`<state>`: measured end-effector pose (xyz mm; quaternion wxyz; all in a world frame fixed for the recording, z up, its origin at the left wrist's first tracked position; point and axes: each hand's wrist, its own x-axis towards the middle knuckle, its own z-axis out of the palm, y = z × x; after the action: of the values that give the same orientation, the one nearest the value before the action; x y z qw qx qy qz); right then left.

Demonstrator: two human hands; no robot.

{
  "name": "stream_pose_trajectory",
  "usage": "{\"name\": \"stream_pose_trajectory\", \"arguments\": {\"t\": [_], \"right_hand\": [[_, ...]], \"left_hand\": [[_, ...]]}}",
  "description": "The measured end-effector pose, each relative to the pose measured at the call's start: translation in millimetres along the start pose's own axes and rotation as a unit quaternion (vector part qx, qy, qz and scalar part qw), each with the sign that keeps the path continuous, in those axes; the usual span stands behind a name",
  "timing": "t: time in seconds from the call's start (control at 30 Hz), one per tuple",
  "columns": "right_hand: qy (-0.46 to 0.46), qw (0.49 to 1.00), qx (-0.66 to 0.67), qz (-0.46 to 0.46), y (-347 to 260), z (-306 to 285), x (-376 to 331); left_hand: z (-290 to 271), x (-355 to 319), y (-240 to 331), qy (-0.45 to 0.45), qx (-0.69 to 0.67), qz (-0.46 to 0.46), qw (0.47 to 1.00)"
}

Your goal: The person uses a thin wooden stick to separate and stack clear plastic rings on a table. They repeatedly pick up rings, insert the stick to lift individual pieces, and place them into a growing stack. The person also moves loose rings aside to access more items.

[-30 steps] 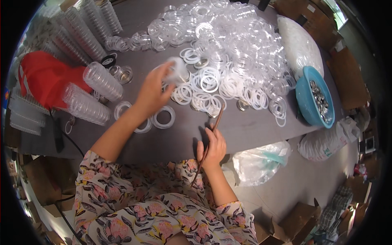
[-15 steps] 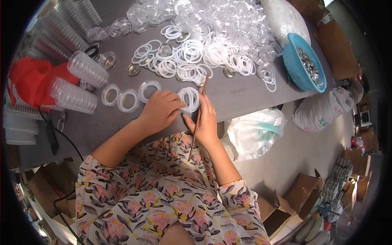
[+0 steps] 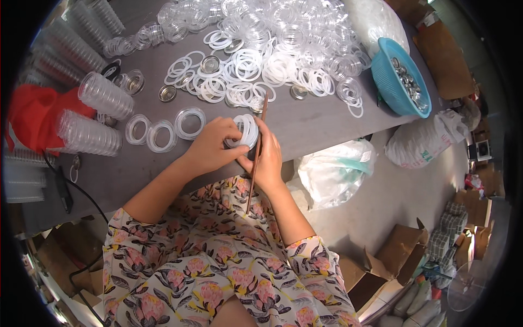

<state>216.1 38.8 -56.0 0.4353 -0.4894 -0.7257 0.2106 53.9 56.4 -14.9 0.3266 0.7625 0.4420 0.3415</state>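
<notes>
A small bunch of white rings [image 3: 246, 131] sits between my hands near the table's front edge. My left hand [image 3: 216, 143] is closed, its bent fingers at the bunch's left side. My right hand [image 3: 268, 159] supports the rings from the right and grips a thin brown stick [image 3: 256, 158], which slants up past the rings. Just left of my left hand lie three clear round lids with white rings in them, the closest being a ringed lid [image 3: 190, 123]. Beyond my hands spreads a pile of loose white rings [image 3: 248, 66], with round metal caps [image 3: 210, 64] among them.
A large heap of clear round lids [image 3: 294, 27] covers the table's back. Stacked clear cups [image 3: 90, 133] and a red cloth [image 3: 41, 117] stand left, near a black cable [image 3: 81, 180]. A blue basket [image 3: 389, 82] holds metal caps at right. White bags and open cardboard boxes [image 3: 400, 250] sit below.
My left fingers have moved further over the ring bunch, and my left hand has turned slightly. The whole view has shifted a little; the stick stays in my right hand.
</notes>
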Motion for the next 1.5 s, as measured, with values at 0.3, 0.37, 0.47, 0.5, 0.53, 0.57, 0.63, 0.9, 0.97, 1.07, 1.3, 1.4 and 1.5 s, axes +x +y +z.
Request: {"name": "stream_pose_trajectory", "arguments": {"t": [0.3, 0.37, 0.47, 0.5, 0.53, 0.57, 0.63, 0.9, 0.97, 1.07, 1.3, 1.4, 1.5], "right_hand": [[0.043, 0.997, -0.057, -0.002, -1, 9, 1], [0.041, 0.997, -0.062, 0.001, -1, 8, 0], [0.025, 0.997, -0.074, 0.011, 2, 10, -1], [0.025, 0.997, -0.078, 0.005, 1, 8, -1], [0.024, 0.996, -0.082, -0.002, 1, 8, -1], [0.032, 0.996, -0.077, -0.001, 1, 9, -2], [0.049, 0.996, -0.072, -0.003, 1, 10, 0], [0.054, 0.995, -0.08, 0.008, 1, 12, 0], [0.05, 0.995, -0.084, 0.006, 3, 12, -2], [0.058, 0.995, -0.084, 0.0, 1, 11, 0], [0.066, 0.995, -0.08, 0.005, 2, 13, 0], [0.061, 0.995, -0.079, 0.008, 1, 13, 0], [0.066, 0.994, -0.081, 0.009, 1, 14, -1]], "left_hand": [[-44, 25, 0, 0.132, 0.278, 0.049, 0.95], [-42, 26, 3, 0.135, 0.337, 0.064, 0.929], [-27, 17, 14, 0.09, 0.242, 0.083, 0.963], [-23, 11, 19, 0.047, 0.227, 0.091, 0.968], [-21, 8, 22, 0.004, 0.212, 0.098, 0.972], [-18, 6, 18, -0.009, 0.179, 0.084, 0.98], [-12, 7, 10, -0.031, 0.112, 0.062, 0.991], [-18, 11, 9, 0.083, -0.159, -0.186, 0.966], [-15, 11, 6, 0.078, -0.156, -0.189, 0.966], [-4, 11, -3, 0.104, -0.108, -0.16, 0.976], [0, 21, -3, 0.139, 0.039, -0.103, 0.984], [-1, 21, 5, 0.174, 0.057, -0.069, 0.981], [-7, 20, 9, 0.182, 0.159, 0.087, 0.966]]}}
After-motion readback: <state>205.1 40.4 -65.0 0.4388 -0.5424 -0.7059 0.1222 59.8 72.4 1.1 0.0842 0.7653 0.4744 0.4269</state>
